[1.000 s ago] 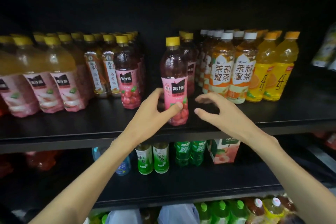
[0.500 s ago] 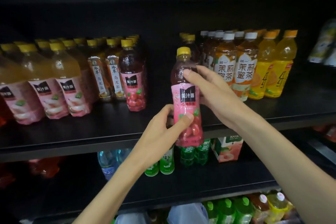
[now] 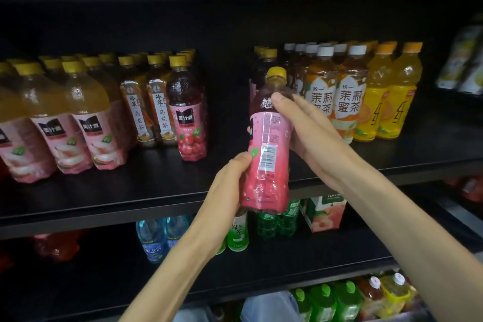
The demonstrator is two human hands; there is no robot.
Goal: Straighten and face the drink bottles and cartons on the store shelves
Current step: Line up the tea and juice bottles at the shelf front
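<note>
We cannot see the front label of the held bottle (image 3: pixel 269 149); its barcode side faces us. The juice carton (image 3: pixel 326 213) is partly hidden. Packages at far right (image 3: pixel 462 65) are blurred.

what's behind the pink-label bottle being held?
Behind the pink-label plastic bottle with yellow cap: two dark yellow-capped bottles on the black shelf; their lower parts are covered.

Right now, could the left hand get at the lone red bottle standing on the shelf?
Probably not at once: the left hand grips the held bottle, as does the right hand. The path to the red bottle looks open; nothing stands before it.
</note>
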